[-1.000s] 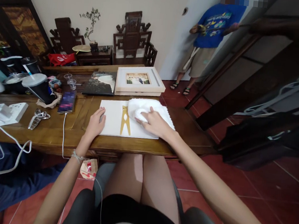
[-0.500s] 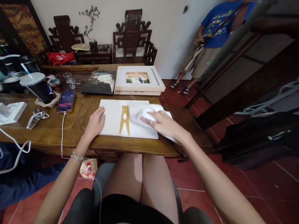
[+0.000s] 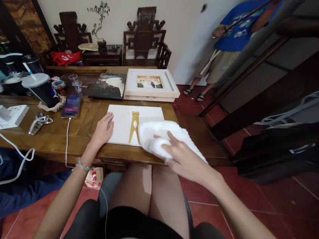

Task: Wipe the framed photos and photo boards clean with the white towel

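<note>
A flat white board (image 3: pixel 120 125) lies near the front edge of the wooden table. On it is a mustard-yellow animal figure (image 3: pixel 134 121) with two long legs; I cannot tell whether it is printed or a loose piece. My left hand (image 3: pixel 104 126) rests on the board's left edge, fingers stretched out and thumb apart. My right hand (image 3: pixel 177 152) is closed around a bunched white cloth (image 3: pixel 161 131). The cloth spreads over the board's right part and past its right edge, hiding that side and touching the figure's right leg.
Behind the board lie a framed picture (image 3: pixel 150 95) and a dark album (image 3: pixel 108 85). To the left are a phone (image 3: pixel 71 104) on a cable, a clear hair clip (image 3: pixel 40 122), a power strip (image 3: pixel 17 116) and a lidded cup (image 3: pixel 39 86). A person in a blue shirt (image 3: pixel 240 27) stands beyond.
My right hand has moved the cloth toward me and slightly right; the cloth now lies more spread out. My left hand has stayed at the board's left edge.
</note>
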Tool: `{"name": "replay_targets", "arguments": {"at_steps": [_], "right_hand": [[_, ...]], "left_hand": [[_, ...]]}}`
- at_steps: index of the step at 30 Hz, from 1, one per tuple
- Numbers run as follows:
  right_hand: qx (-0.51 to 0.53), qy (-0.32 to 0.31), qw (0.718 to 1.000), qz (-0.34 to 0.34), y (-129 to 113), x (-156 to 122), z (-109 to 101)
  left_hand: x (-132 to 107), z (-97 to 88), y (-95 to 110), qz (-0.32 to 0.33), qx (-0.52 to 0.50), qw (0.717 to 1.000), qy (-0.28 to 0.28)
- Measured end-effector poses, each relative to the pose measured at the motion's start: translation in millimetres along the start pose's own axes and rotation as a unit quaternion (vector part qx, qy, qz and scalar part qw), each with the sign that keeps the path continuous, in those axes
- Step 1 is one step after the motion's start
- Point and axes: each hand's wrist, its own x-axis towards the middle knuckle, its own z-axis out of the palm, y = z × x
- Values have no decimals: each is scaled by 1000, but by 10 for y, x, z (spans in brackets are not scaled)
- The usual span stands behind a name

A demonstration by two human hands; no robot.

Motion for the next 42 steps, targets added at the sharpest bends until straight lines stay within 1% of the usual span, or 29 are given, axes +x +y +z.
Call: {"name": "replay_targets", "arguments": {"at_steps": [2, 3, 5, 7, 9, 11, 13, 14, 16, 18, 20, 22, 24, 25, 27, 29, 31, 35, 38, 40, 42], "right_hand": [[30, -34, 999, 13, -50, -178, -140], [45, -49, 997, 23, -27, -217, -184], [68, -73, 994, 47, 104, -183, -212], [80, -76, 991, 76, 299, -2, -174], [75, -63, 990, 101, 495, 290, -97], [53, -41, 991, 114, 642, 621, -3], [21, -23, 994, 110, 712, 905, 101], [2, -12, 995, 101, 716, 1004, 154], [-33, 7, 996, 83, 667, 1084, 251], [-57, 13, 996, 65, 555, 1002, 314], [-59, 9, 997, 44, 405, 791, 318], [-44, 3, 999, 14, 248, 511, 255], [-23, -2, 1000, -10, 119, 236, 146], [-13, -8, 1000, -12, 77, 122, 88], [4, -23, 1000, 6, 58, -23, -4], [20, -32, 999, 35, 128, -27, -36], [33, -28, 997, 61, 267, 114, -5], [30, -10, 994, 108, 600, 657, 139], [8, 13, 993, 119, 765, 1005, 249], [-11, 32, 993, 111, 788, 1090, 314], [-25, 42, 995, 87, 730, 1031, 350]], "left_hand": [[-4, 8, 6, -1, -1, 1000, 2], [-5, 10, 9, -2, 0, 1000, 3], [-5, 13, 14, -4, 1, 1000, 3], [-3, 11, 16, -4, 4, 1000, 2], [1, 6, 13, -5, 4, 1000, -1], [5, -1, 8, -6, 1, 1000, -4], [6, -8, 3, -8, -4, 1000, -4], [5, -10, 2, -8, -6, 1000, -4], [3, -15, 3, -8, -6, 1000, -3], [1, -19, 9, -8, -3, 1000, -3], [0, -21, 17, -6, -1, 1000, -5], [1, -21, 24, -4, 1, 1000, -8], [3, -19, 30, -2, 4, 1000, -11], [4, -18, 33, 0, 6, 1000, -12], [6, -17, 38, 2, 10, 1000, -12], [7, -17, 43, 2, 12, 1000, -11], [7, -20, 47, -1, 13, 1000, -12], [6, -31, 43, -6, 7, 1000, -14], [4, -31, 28, -8, -6, 1000, -8], [4, -26, 16, -11, -12, 1000, -5], [3, -19, 8, -13, -14, 1000, -4]]}}
